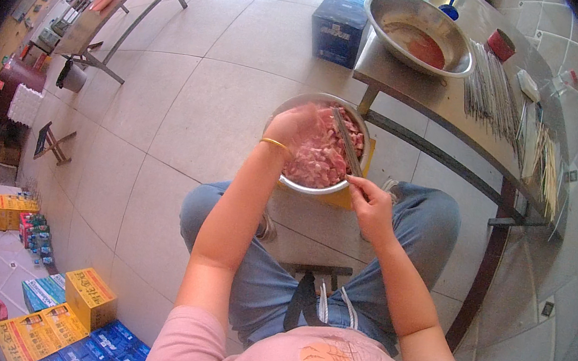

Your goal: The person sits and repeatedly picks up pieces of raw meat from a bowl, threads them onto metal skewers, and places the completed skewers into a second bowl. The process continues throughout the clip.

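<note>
A metal basin (pixel 295 182) filled with small pieces of raw pink meat (pixel 318 162) stands low in front of me, between my knees. My left hand (pixel 296 124), blurred by motion, is over the left side of the meat; its fingertips are too unclear to tell whether they grip a piece. Across the right side of the basin lies a narrow bundle of metal skewers (pixel 347 141), its far end resting on the meat. At the basin's near right rim, my right hand (pixel 371 204) pinches the near end of the skewers between thumb and fingers.
To the right, a metal table (pixel 413 95) bears a wide steel bowl (pixel 385 14) with reddish liquid, many metal skewers (pixel 489 91) and bamboo sticks (pixel 545 168). A dark blue box (pixel 337 29) stands beside it. Cartons (pixel 91 294) lie at lower left, a folding stool (pixel 55 143) farther up.
</note>
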A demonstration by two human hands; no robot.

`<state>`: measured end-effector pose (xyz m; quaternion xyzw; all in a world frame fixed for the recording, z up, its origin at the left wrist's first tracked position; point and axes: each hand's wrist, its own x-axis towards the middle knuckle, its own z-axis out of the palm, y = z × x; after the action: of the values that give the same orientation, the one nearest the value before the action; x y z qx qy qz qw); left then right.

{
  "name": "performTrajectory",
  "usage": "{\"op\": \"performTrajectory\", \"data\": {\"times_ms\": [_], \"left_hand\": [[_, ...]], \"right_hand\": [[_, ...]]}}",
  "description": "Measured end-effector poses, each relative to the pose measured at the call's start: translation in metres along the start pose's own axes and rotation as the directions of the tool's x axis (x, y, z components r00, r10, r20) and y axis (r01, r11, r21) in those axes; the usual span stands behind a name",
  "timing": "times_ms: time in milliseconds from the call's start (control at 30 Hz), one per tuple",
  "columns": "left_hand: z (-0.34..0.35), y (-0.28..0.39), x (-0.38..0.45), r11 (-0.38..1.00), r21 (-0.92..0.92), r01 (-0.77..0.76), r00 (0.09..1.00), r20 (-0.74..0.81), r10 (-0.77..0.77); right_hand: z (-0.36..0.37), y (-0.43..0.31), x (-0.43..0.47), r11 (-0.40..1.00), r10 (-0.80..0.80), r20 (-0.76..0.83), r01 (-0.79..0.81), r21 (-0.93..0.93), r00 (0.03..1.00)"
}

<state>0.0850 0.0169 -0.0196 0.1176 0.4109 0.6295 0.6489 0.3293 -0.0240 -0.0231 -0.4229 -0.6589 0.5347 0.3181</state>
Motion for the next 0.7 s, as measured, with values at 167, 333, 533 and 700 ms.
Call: {"op": "performTrajectory", "data": {"times_ms": [167,333,533,700], "left_hand": [[-0.010,-0.018,0.011,0.999,-0.037,-0.025,0.995,0.095,0.029],[0.001,-0.040,0.007,0.992,0.111,-0.053,0.993,0.111,0.040],[0.015,-0.032,-0.009,0.984,0.177,0.002,0.981,0.190,-0.036],[0.008,-0.018,-0.002,0.992,0.116,0.049,0.991,0.122,-0.063]], "right_hand": [[0.002,0.001,0.001,0.987,0.092,-0.003,-0.091,0.136,0.996],[0.002,0.001,0.003,0.989,0.066,-0.051,-0.059,0.132,0.996],[0.002,-0.001,0.010,0.989,0.063,-0.060,-0.054,0.135,0.996],[0.002,-0.002,0.010,0.984,0.097,-0.032,-0.091,0.155,0.995]]}}
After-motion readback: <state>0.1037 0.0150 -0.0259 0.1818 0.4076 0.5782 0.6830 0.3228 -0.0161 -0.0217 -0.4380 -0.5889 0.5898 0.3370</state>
